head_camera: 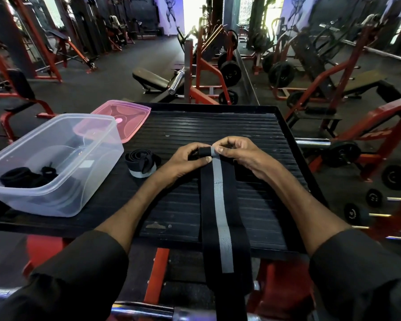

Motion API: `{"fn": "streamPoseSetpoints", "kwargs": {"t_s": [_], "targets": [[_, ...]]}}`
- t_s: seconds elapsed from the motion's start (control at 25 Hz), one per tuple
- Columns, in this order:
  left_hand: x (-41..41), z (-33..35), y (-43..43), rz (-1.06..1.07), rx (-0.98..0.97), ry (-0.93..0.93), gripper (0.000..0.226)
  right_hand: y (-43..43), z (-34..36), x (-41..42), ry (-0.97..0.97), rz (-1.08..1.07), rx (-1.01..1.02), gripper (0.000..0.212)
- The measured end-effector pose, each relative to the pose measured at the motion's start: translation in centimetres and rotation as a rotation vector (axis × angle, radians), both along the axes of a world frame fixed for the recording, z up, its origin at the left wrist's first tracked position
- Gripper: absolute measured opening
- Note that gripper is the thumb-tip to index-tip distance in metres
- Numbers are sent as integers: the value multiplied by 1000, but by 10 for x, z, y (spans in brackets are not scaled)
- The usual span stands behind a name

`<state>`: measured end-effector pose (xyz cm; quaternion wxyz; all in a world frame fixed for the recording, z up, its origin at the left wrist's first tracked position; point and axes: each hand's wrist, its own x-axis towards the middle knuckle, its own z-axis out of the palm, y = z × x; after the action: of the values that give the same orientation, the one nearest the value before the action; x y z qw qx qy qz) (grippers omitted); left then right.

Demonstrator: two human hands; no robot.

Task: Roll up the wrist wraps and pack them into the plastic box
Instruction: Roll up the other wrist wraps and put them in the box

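A long black wrist wrap (pixel 220 216) with a grey centre stripe lies lengthwise on the black ribbed platform (pixel 252 126) and hangs over its near edge. My left hand (pixel 185 162) and my right hand (pixel 237 152) both pinch its far end, where a small tight roll has formed. A second wrap (pixel 142 162), loosely coiled, lies left of my left hand. The clear plastic box (pixel 63 195) stands at the platform's left edge with dark rolled wraps (pixel 27 177) in its near left corner.
A pink translucent lid (pixel 123 118) lies behind the box at the platform's far left. Red and black gym machines, benches, weight plates and barbells surround the platform. A chrome bar (pixel 148 309) runs across below the near edge.
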<state>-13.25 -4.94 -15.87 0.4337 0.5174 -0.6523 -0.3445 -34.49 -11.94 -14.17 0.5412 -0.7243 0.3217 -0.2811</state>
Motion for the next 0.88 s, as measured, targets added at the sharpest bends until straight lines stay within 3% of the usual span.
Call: {"fn": "streamPoseSetpoints", "kwargs": {"t_s": [0.2, 0.36, 0.52, 0.68, 0.8, 0.88], "targets": [[0, 8, -4, -14, 45, 159, 31, -1, 3, 1, -119, -40, -45, 28], [2, 16, -22, 0, -76, 71, 28, -9, 1, 3, -245, -111, -84, 29], [-1, 2, -32, 87, -145, 7, 34, -8, -2, 3, -176, -130, -105, 34], [-1, -8, -32, 137, -217, -123, 35, -14, 3, -1, -8, -107, 114, 30], [-5, -7, -28, 161, -273, -163, 33, -18, 5, 0, -135, -115, 348, 24], [-8, -8, -28, 165, -333, -190, 32, -19, 4, 1, -136, -144, 346, 23]]}}
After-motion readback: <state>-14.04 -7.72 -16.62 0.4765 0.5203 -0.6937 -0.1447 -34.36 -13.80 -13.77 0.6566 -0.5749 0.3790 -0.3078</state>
